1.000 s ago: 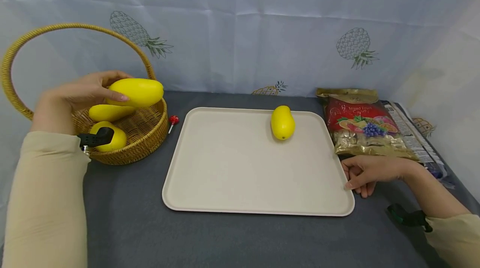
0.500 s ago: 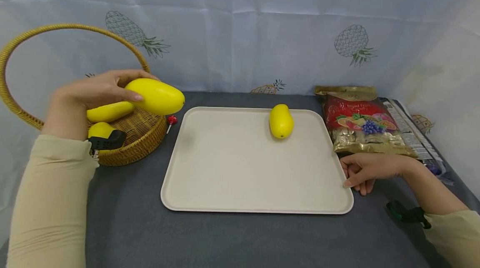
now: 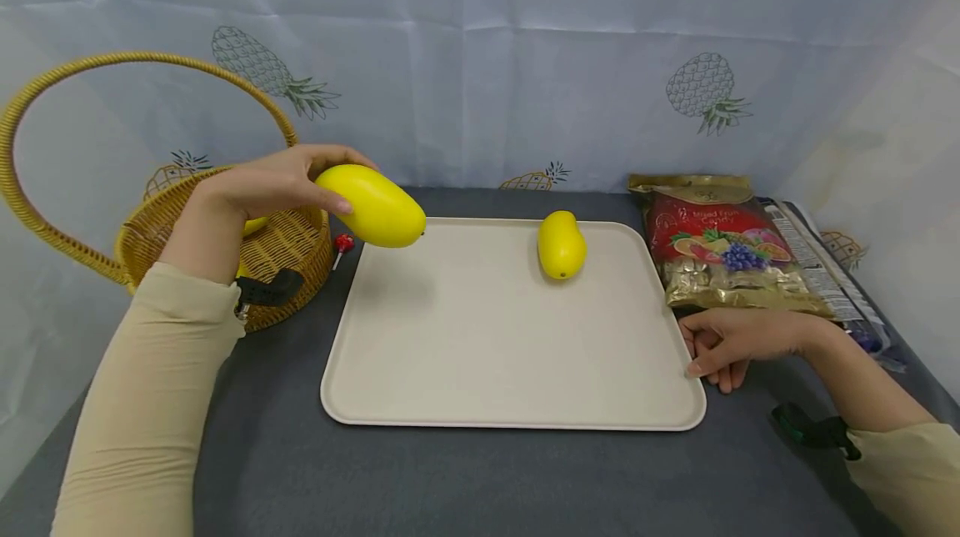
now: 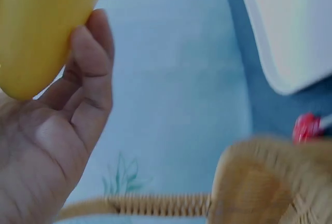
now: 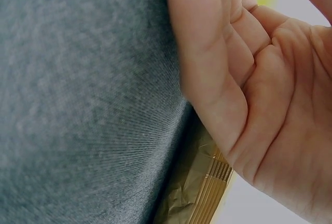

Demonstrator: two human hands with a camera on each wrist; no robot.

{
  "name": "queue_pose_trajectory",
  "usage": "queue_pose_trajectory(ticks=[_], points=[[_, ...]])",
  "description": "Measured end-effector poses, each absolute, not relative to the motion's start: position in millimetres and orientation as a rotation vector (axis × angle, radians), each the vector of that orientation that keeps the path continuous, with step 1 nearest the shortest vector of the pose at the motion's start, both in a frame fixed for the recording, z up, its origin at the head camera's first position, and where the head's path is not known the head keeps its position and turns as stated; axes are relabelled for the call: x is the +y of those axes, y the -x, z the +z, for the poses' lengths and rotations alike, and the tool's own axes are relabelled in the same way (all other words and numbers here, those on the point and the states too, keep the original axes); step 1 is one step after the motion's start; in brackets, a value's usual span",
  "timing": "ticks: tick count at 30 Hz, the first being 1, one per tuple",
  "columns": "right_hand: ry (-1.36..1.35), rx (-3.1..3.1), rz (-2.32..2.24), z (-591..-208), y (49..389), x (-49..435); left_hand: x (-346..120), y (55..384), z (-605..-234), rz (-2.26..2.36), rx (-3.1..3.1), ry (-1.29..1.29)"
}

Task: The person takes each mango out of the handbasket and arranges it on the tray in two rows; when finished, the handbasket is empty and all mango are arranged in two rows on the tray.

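Note:
My left hand (image 3: 288, 183) grips a smooth yellow mango (image 3: 375, 208) by its rear end, thumb in front and fingers behind. It hangs above the left back corner of the beige tray (image 3: 495, 337); in the left wrist view the mango (image 4: 46, 27) lies against the curled fingers. A second yellow mango (image 3: 562, 245) lies on the tray's back right part. My right hand (image 3: 738, 345) holds the tray's right edge, thumb at the rim and other fingers curled beside it. Behind my left forearm stands a wicker basket (image 3: 300, 253), with more yellow fruit (image 3: 256, 225) partly hidden in it.
A red lollipop (image 3: 343, 243) lies between basket and tray. At the right, a red and gold candy bag (image 3: 723, 245) rests on other packets (image 3: 817, 262), close behind my right hand. The basket's tall handle (image 3: 150, 58) arches up at the left, before a pineapple-print cloth (image 3: 465, 87).
My left hand has carried the mango rightward, out from over the basket to above the tray's left back corner, its front end tipping down. My right hand has stayed at the tray's edge.

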State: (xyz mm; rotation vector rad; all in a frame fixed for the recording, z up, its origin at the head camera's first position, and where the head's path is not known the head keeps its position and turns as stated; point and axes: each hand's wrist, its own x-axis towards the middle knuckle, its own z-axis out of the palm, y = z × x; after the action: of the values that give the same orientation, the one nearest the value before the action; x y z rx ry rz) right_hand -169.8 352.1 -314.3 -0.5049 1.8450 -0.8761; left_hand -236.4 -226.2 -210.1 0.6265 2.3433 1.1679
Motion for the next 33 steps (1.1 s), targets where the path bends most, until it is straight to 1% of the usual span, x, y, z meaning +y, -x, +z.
queue_pose_trajectory(ticks=[7,19,26,33], points=[[0.516,1.859,-0.853,-317,171,354,-196,250,-224,1.340,2.243,-0.590],[0.549,1.897,-0.828,-320,171,356,-148,265,-247,1.443,2.194,-0.528],[0.550,1.891,-0.836,-318,170,356,-126,266,-257,1.658,2.097,-0.519],[0.540,1.887,-0.839,-317,170,355,-110,264,-262,1.826,1.961,-0.450]])
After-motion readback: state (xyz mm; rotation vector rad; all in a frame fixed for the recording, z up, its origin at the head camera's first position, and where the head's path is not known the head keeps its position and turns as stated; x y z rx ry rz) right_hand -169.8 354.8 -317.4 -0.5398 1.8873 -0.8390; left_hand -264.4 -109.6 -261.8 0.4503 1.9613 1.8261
